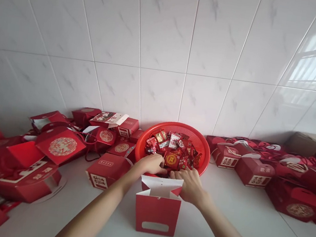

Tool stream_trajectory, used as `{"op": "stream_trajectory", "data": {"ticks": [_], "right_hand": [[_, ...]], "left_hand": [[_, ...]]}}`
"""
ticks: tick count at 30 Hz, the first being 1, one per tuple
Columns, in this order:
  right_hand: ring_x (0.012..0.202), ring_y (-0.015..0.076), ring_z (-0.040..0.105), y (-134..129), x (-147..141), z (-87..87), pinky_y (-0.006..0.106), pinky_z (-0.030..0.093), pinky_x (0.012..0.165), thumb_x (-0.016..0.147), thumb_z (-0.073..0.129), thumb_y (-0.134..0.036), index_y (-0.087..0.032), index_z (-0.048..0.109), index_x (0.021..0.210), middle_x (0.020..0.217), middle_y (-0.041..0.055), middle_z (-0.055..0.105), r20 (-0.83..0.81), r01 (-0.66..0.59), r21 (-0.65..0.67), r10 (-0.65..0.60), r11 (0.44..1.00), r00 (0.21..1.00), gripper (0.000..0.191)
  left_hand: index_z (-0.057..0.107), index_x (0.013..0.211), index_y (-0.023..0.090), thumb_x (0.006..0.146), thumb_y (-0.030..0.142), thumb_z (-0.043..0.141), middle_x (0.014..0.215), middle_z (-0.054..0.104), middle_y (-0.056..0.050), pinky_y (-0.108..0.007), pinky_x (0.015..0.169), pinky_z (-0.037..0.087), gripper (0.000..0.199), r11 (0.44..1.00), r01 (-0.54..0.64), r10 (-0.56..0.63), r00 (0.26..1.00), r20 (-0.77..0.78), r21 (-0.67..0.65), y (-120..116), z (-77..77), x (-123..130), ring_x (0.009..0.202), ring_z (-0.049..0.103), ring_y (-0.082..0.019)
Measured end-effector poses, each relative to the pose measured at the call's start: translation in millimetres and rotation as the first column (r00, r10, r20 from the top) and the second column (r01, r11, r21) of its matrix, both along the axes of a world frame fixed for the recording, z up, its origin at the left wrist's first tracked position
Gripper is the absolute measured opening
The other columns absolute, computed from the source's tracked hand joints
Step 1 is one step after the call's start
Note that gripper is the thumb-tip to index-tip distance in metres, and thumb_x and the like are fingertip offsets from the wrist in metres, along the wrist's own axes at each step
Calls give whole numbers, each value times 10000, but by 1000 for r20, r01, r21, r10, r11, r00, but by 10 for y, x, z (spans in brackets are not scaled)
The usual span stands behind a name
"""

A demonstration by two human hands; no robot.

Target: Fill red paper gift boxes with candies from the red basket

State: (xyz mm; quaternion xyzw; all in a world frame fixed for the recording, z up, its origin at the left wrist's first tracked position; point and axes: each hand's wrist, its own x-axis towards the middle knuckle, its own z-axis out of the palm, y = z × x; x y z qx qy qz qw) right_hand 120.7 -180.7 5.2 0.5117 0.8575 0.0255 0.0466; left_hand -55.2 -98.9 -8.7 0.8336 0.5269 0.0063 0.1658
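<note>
A red plastic basket (204, 141) holds many wrapped candies (172, 158), mostly red, some gold or white. At its near rim my left hand (153, 164) reaches in among the candies, its fingers bent downward and the tips hidden. Beside it my right hand (189, 180) also dips over the rim, fingers curled and close together; whatever they hold is out of sight. Between my forearms an upright red paper gift box (156, 213) stands with its top open, showing a white inside and a pale oval cutout low on the front.
Red gift boxes (61, 145) are heaped along the left side. More boxes (255, 172), several with cord handles, line the right. A brown cardboard box (308, 144) sits at the far right. The white counter (218, 230) meets a tiled wall (164, 56) behind.
</note>
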Motion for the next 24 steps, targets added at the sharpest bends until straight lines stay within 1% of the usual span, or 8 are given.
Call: {"op": "stream_trajectory", "data": {"ticks": [3,5,8,11,13,16,20,24], "right_hand": [[870,283,717,-14,-3,-13,326,276,610,969,451,-191,-179,674,984,934,121,765,8,-14,24,14,1000,1000,224],[843,279,715,-21,-9,-28,330,272,607,973,449,-191,-177,672,970,908,123,764,7,-31,38,30,999,1000,223],[809,264,706,-40,-30,-56,330,295,622,961,484,-191,-171,674,951,880,131,757,10,-48,46,48,998,999,191],[852,267,693,-70,-62,-94,338,344,667,942,523,-189,-166,689,949,892,145,749,26,-64,51,62,997,998,168],[893,280,684,-86,-84,-124,353,374,706,934,533,-188,-162,703,952,909,156,743,37,-68,43,66,997,997,173],[949,306,670,-85,-105,-172,388,405,775,923,542,-196,-151,720,978,947,169,733,54,-62,35,60,997,997,192],[1008,337,653,-39,-92,-225,422,420,829,938,516,-207,-111,728,1045,1026,208,716,48,-9,73,6,997,999,256],[973,337,650,-6,-53,-252,438,423,814,924,481,-132,-142,745,993,946,180,724,47,-61,93,57,994,997,272]], "left_hand": [[671,603,187,806,352,679,688,708,-51,-276,562,335,262,1000,1,-1,1000,7,20,-32,7,1,633,582,-170],[684,619,188,816,346,672,716,713,-60,-277,576,352,252,999,3,-3,1000,10,39,-65,6,-5,663,604,-183],[712,689,179,841,328,657,860,732,-96,-279,641,401,220,996,-3,2,1000,19,86,-146,-17,-23,797,655,-221],[737,814,170,869,325,637,1023,719,-124,-287,742,449,192,990,-28,24,999,35,137,-252,-70,-43,936,673,-250],[742,894,168,888,319,620,1082,703,-132,-298,791,467,195,986,-50,44,998,40,157,-315,-114,-47,977,677,-259],[737,965,163,920,306,580,1138,680,-147,-323,831,483,217,981,-81,75,996,40,177,-371,-172,-31,1022,677,-280],[726,1059,166,945,285,541,1201,655,-155,-341,850,496,247,976,-107,104,994,29,190,-377,-198,16,1046,682,-289],[728,1027,170,948,306,543,1162,665,-145,-343,824,505,243,972,-130,132,991,4,193,-350,-188,45,1018,697,-293]]}}
